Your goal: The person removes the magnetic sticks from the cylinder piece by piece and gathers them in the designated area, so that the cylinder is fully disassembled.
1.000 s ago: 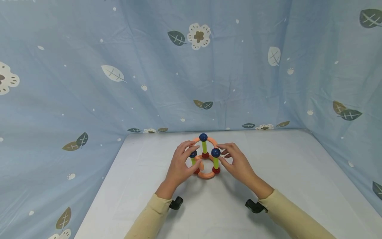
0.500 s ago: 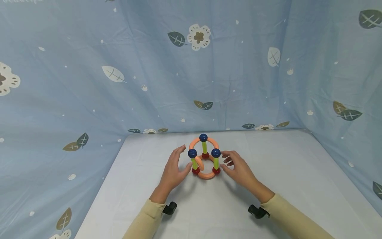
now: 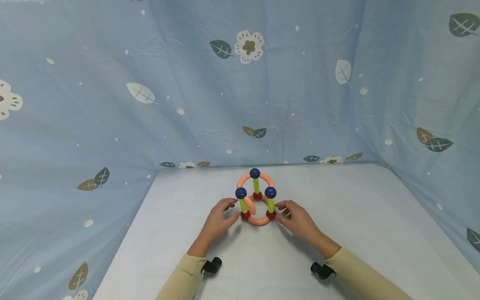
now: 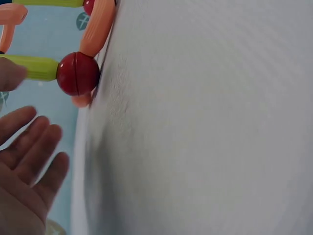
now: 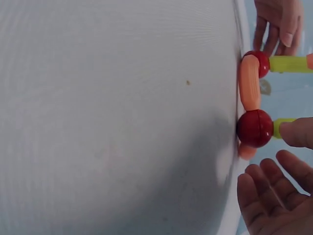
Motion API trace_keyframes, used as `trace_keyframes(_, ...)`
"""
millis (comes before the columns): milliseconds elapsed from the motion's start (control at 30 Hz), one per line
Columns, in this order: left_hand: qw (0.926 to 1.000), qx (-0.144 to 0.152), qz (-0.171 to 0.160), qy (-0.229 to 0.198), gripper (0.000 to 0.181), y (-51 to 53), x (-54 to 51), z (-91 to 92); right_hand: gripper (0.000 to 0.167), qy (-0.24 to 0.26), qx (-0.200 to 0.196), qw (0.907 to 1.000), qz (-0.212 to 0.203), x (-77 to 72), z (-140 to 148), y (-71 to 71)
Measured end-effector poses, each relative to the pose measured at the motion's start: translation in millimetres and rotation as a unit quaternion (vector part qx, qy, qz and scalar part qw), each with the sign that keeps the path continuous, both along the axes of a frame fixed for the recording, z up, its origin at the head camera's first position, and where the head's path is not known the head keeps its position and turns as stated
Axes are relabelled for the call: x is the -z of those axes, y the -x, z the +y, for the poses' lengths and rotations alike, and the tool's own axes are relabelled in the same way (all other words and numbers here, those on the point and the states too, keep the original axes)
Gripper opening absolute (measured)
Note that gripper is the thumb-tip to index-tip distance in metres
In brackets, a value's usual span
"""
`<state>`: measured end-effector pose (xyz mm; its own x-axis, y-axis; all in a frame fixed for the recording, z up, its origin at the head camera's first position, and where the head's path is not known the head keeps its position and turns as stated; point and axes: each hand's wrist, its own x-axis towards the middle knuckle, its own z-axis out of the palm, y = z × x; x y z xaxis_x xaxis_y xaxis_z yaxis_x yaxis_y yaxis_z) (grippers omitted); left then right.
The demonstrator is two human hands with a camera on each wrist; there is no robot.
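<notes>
A magnetic ball-and-rod structure stands on the table. Red balls (image 3: 271, 215) and curved orange rods (image 3: 258, 221) form its lower ring. Yellow-green rods (image 3: 256, 186) rise upright to blue balls (image 3: 255, 173). Along the top, curved orange rods (image 3: 267, 179) link the back blue ball to the front two; another orange rod (image 3: 249, 205) slants down from the front left ball. My left hand (image 3: 218, 218) is beside the left red ball (image 4: 78, 73), fingers loosely bent. On the other side, my right hand (image 3: 298, 219) flanks the right red ball (image 5: 255, 128). Whether either thumb touches a rod, I cannot tell.
The white table (image 3: 337, 200) reaches back to a blue patterned curtain (image 3: 292, 104), which also hangs along the left and right sides. Black wrist-camera mounts (image 3: 212, 265) stick out inward from both cuffs.
My left hand has drawn away from the top left blue ball to the left and down. The right hand has also lowered toward the base. The structure stays in place.
</notes>
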<state>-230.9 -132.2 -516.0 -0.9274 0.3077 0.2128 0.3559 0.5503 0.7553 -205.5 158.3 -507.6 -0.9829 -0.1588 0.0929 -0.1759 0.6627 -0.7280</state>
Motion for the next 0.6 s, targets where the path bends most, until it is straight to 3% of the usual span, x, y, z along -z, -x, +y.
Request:
trace_keyframes(233, 0.9985, 0.007, -0.052, 0.015, 0.036, 3.4, 5.3, 1.9, 0.034, -0.005, 0.007, 0.9999, -0.013, 9.1, -2.7, 1.1)
trace_keyframes(600, 0.998, 0.013, -0.052, 0.034, 0.024, 6.2, 6.5, 7.5, 0.031, -0.02, 0.025, 0.9994, -0.009, 12.6, -12.1, 3.4)
